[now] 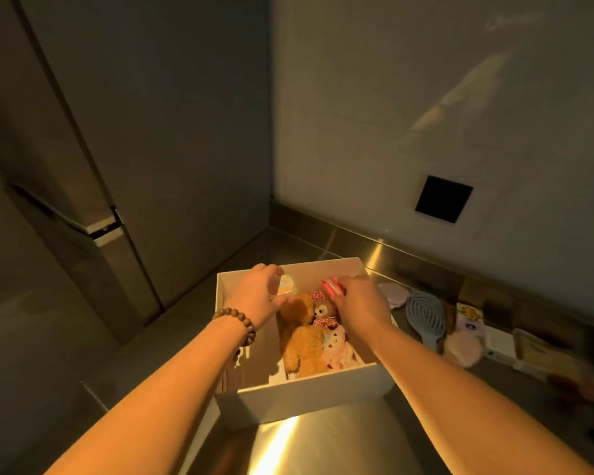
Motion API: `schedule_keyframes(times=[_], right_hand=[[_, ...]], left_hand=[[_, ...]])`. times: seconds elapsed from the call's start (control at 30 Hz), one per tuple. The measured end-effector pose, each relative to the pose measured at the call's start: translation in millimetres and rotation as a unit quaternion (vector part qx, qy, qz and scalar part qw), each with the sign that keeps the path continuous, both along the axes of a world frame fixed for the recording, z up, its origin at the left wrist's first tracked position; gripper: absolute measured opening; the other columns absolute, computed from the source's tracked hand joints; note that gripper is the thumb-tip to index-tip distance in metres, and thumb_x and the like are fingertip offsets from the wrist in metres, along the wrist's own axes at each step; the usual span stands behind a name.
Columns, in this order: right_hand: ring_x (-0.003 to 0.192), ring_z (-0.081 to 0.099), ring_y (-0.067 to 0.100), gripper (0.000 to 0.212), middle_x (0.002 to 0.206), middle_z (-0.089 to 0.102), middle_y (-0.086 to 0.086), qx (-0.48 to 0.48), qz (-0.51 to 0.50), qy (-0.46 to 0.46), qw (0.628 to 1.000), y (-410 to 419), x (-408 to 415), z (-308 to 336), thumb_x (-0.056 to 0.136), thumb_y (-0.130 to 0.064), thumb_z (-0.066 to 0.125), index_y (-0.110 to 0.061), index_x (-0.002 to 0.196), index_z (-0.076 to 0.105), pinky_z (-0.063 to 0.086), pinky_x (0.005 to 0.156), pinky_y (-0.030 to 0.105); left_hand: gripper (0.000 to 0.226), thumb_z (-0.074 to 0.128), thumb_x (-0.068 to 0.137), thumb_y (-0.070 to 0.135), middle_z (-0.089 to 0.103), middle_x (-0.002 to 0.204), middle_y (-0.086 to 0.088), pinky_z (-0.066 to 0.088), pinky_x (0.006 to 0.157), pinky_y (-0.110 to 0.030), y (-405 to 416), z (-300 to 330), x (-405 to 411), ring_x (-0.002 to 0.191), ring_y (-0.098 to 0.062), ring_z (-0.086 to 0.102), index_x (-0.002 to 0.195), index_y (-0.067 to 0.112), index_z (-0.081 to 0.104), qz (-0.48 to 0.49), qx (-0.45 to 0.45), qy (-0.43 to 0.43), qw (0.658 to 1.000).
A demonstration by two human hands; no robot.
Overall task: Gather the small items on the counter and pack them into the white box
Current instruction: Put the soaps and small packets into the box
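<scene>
A square white open-topped box (309, 395) sits on a brushed steel surface (340, 440), near its left end, and the packing looks partly done. Inside the box lie a golden-brown plush bear (300, 344), a smaller brown bear with a red-and-white striped bow (323, 311) and a pale spotted soft toy (335, 339). Both hands are over the far half of the box. The left hand (254, 296), with a wooden bead bracelet (239, 325) on its wrist, has its fingers curled around a small clear tub with an orange-yellow filling (285, 286). The right hand (360, 299) pinches a small pink-and-red striped round item (331, 286) at its fingertips. Both things seem about to go in. Still outside, to the right of the box on the surface, are a pale pink round case (393, 296), a light blue oval vented hairbrush (426, 315), a fluffy pink pad (460, 349) and several small white cartons and packets (501, 341), so a fair share is left to gather. The cartons carry printed labels, but they are too blurred to read; no brand or writing is legible anywhere.
</scene>
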State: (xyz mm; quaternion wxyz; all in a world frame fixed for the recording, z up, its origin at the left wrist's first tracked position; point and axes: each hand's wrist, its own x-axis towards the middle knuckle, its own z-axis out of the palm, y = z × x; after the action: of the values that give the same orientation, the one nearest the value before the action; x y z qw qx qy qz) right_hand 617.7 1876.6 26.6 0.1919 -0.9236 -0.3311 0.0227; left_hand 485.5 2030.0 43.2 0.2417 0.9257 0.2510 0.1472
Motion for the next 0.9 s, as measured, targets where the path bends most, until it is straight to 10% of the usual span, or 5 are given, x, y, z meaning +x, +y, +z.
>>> schedule_keyframes(times=[0.37,0.63,0.8,0.9], right_hand=[[0.090,0.063,0.027,0.019,0.098,0.066,0.010,-0.126,0.026,-0.122,0.984,18,13,-29,0.093,-0.011,0.048,-0.008,0.100,0.066,0.048,0.074,0.035],[0.133,0.040,0.031,0.052,0.149,0.036,0.010,-0.157,0.105,0.080,0.979,6,11,-31,0.097,-0.010,0.043,-0.014,0.147,0.030,0.038,0.107,0.043],[0.143,0.024,0.027,0.081,0.161,-0.004,0.003,-0.225,0.092,0.055,0.968,7,4,-28,0.092,0.004,0.045,-0.019,0.151,-0.006,0.045,0.103,0.041],[0.130,0.044,0.025,0.070,0.156,0.024,0.004,-0.173,0.085,0.091,0.977,4,1,-19,0.094,0.001,0.044,-0.021,0.152,0.011,0.046,0.100,0.040]], left_hand=[[0.044,0.071,0.076,0.041,0.057,0.114,0.007,0.041,0.076,-0.017,12,-39,22,0.095,-0.008,0.052,0.115,0.027,0.055,-0.008,-0.046,0.016,0.999],[0.047,0.074,0.075,0.036,0.057,0.114,0.006,0.043,0.078,-0.018,13,-46,23,0.098,-0.009,0.054,0.116,0.027,0.053,-0.021,-0.052,0.027,0.998],[0.047,0.076,0.074,0.031,0.058,0.112,0.005,0.043,0.079,-0.019,9,-46,24,0.100,-0.010,0.053,0.113,0.026,0.052,-0.038,-0.060,0.034,0.997],[0.041,0.075,0.074,0.029,0.054,0.113,0.006,0.040,0.077,-0.015,7,-43,25,0.095,-0.006,0.048,0.110,0.027,0.055,-0.064,-0.052,0.020,0.996]])
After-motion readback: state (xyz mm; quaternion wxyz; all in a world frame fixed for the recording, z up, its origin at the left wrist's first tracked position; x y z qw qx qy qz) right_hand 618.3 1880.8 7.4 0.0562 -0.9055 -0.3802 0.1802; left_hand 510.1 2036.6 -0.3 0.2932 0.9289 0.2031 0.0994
